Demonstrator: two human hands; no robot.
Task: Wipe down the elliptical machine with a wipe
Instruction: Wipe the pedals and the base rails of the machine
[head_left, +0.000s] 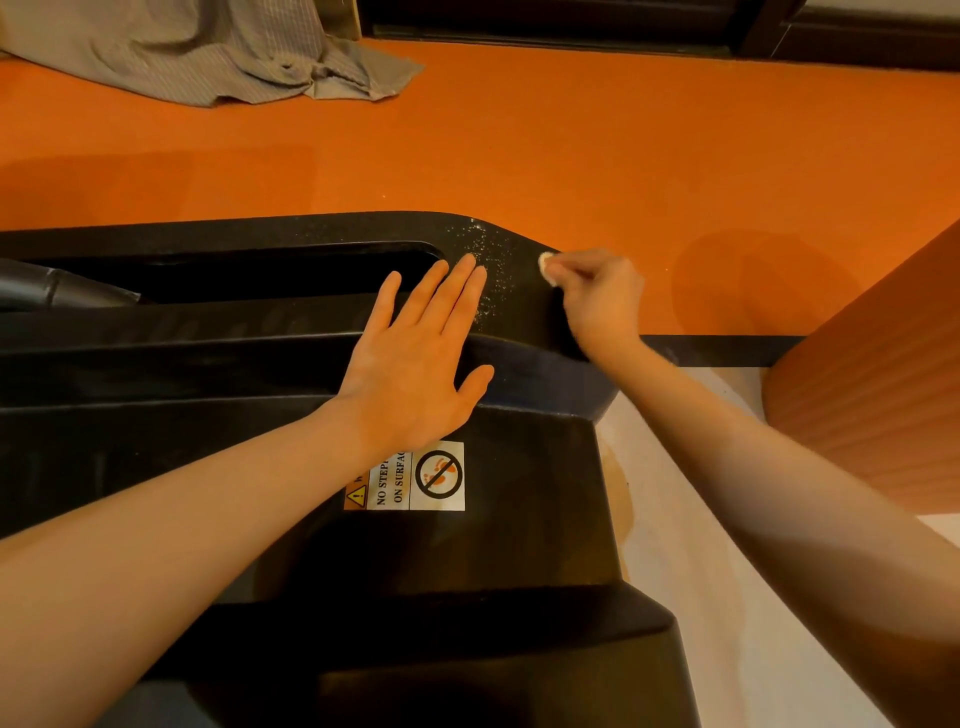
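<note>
1. Right hand (597, 296), right of center, pinches a tiny balled-up wipe (545, 266) against the black elliptical (519, 519) cover.
2. Left hand (415, 364) lies flat mid-frame, fingers straight and close together, bracing.
3. Wipe looks soft and flimsy, so I'd hold it bunched; white specks (488, 275) sit just left of it.

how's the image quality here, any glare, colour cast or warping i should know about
Head view: warm orange cast overall; wide-angle bend curves the machine's black housing; faint sheen on it, no harsh glare; the left hand is sharp, as is the warning sticker; the right hand and its small wipe look slightly soft; far top edge dark.
</note>
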